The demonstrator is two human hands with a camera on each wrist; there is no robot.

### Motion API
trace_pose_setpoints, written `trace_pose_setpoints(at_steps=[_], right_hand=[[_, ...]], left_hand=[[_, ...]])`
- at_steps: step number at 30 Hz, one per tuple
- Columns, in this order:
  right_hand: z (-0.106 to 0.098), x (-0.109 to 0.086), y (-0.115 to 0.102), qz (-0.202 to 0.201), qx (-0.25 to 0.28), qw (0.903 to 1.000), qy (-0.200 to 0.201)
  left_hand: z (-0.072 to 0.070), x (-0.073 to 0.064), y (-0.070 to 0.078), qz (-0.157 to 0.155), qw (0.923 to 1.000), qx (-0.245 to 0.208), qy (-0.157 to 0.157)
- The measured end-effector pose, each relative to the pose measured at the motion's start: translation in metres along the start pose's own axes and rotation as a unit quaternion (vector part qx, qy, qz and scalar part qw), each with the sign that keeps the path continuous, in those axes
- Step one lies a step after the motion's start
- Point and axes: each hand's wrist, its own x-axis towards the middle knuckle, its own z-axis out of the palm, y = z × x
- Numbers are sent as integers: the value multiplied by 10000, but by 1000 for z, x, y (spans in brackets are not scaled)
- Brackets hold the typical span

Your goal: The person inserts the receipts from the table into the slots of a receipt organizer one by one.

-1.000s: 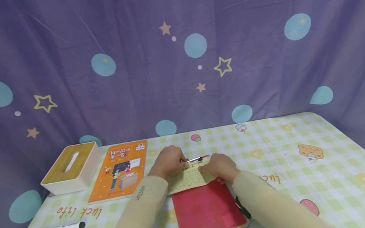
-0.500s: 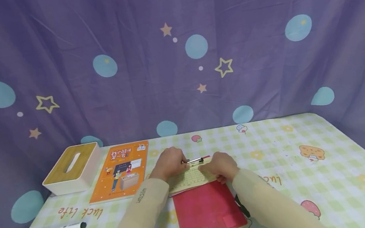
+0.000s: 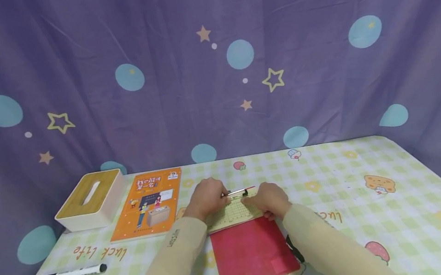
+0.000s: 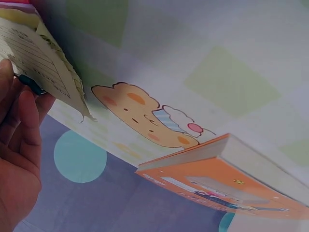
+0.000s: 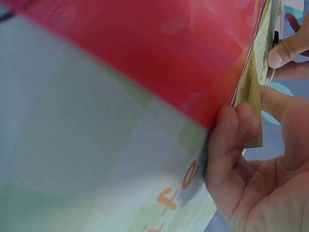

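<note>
In the middle of the table, a stack of yellowish gridded paper lies over the far part of a red plastic folder. My left hand pinches what looks like a black binder clip with silver handles at the far edge of the stack. Part of the dark clip shows between the fingers in the left wrist view, under a ragged paper edge. My right hand grips the stack's right side, its fingers against the red folder edge. How far the clip's mouth goes over the paper cannot be seen.
An orange book and a tissue box with a wooden lid stand at the back left. A black-and-white marker lies at the front left. A dark object is partly hidden under the right sleeve. A purple curtain hangs behind.
The head view has shifted slightly, so everything sits a little further right. Both hands keep nearly the same hold on the clip and the paper stack.
</note>
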Motion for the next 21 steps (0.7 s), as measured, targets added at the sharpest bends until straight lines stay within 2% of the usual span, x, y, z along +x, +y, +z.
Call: trace_pose_setpoints(at_steps=[7,14,15,18,21], right_hand=[[-1,1,7,14,558,9984,7],[-10,4,23,-88,1098,9938,-164],[-12,3,26,-166,1119,9934,-184],[-20,-1,32,-624,732,9953,-102],[-26,-7,35,-1328,199,9908,167]], left_hand=[[1,-1,0,81,9999,52,134],[4,-1,0,91,9998,129,105],[4,-1,-1,101,9998,139,109],[6,0,-1,132,9997,170,124],[7,-1,-1,152,9994,235,194]])
